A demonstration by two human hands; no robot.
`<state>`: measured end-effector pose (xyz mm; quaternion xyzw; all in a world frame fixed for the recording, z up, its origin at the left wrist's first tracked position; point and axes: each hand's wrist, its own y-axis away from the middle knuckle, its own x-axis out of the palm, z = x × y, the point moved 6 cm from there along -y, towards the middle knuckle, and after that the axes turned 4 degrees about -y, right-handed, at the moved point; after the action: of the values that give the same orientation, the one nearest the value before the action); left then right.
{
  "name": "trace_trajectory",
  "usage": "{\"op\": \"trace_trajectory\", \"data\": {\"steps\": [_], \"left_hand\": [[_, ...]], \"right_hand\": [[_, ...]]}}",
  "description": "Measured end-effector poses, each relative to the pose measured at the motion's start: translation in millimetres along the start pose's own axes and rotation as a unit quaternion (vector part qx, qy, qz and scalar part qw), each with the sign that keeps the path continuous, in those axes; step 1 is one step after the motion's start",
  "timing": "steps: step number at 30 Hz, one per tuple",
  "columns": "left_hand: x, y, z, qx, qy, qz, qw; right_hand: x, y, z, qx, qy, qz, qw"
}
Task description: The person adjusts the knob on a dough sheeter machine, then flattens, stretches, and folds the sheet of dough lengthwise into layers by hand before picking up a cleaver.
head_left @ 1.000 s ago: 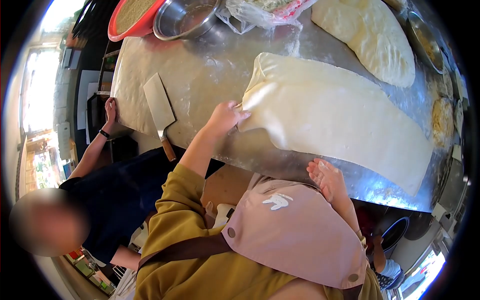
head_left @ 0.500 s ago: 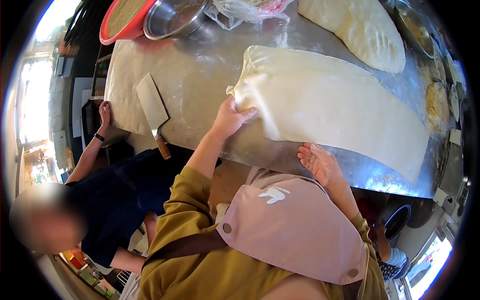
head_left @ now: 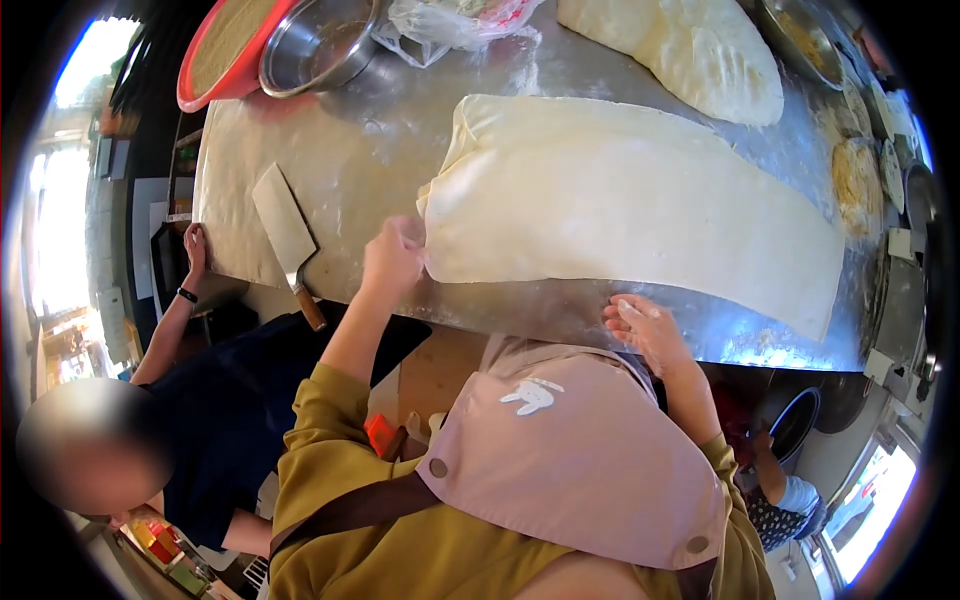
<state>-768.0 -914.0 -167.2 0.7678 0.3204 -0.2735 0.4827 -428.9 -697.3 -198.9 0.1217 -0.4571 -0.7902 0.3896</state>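
Observation:
A wide, flat sheet of pale dough (head_left: 630, 200) lies across the metal table, its left edge uneven and slightly folded. At the lower left corner of this sheet, my left hand (head_left: 394, 258) is closed with its fingertips pinching the dough's edge; motion blurs the fingers a little. My right hand (head_left: 648, 328) hovers by the table's front edge, just below the sheet and apart from it, palm turned up and fingers loosely bent with nothing in them.
A cleaver (head_left: 286, 228) with a wooden handle lies left on the table (head_left: 340, 160). Behind are a red tub (head_left: 190, 75), a steel bowl (head_left: 325, 75), a plastic bag (head_left: 455, 30) and a thick dough slab (head_left: 690, 60). Another person's hand (head_left: 195, 248) rests on the left edge.
My left hand has moved left, drawing the dough's near left corner outward and flattening the bunched folds. My right hand stays near the front edge. The view has shifted slightly.

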Motion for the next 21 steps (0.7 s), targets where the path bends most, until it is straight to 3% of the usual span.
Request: {"op": "trace_trajectory", "data": {"steps": [2,5,7,9,10,11,15,17,21], "left_hand": [[-12,12,-13,0.133,-0.153,-0.235,0.951],[6,24,-71,0.344,-0.092,-0.237,0.904],[37,34,-111,0.423,-0.154,-0.218,0.866],[82,16,-123,0.476,-0.185,-0.098,0.854],[82,8,-122,0.461,-0.195,-0.086,0.861],[83,1,-122,0.446,-0.203,-0.074,0.869],[54,-44,-112,0.376,-0.245,-0.139,0.883],[39,-60,-105,0.35,-0.259,-0.191,0.88],[26,-81,-104,0.284,-0.153,-0.246,0.914]], "right_hand": [[-17,7,8,-0.058,0.066,-0.06,0.994],[-39,14,56,-0.212,0.192,-0.21,0.935],[-46,12,82,-0.34,0.316,-0.318,0.827],[-33,-5,101,-0.411,0.424,-0.333,0.735],[-26,-14,104,-0.442,0.473,-0.34,0.682],[-25,-38,91,-0.428,0.534,-0.295,0.667],[-18,-54,80,-0.308,0.608,-0.277,0.678],[-21,-54,79,-0.311,0.605,-0.264,0.684],[-22,-55,74,-0.312,0.609,-0.277,0.675]]}}
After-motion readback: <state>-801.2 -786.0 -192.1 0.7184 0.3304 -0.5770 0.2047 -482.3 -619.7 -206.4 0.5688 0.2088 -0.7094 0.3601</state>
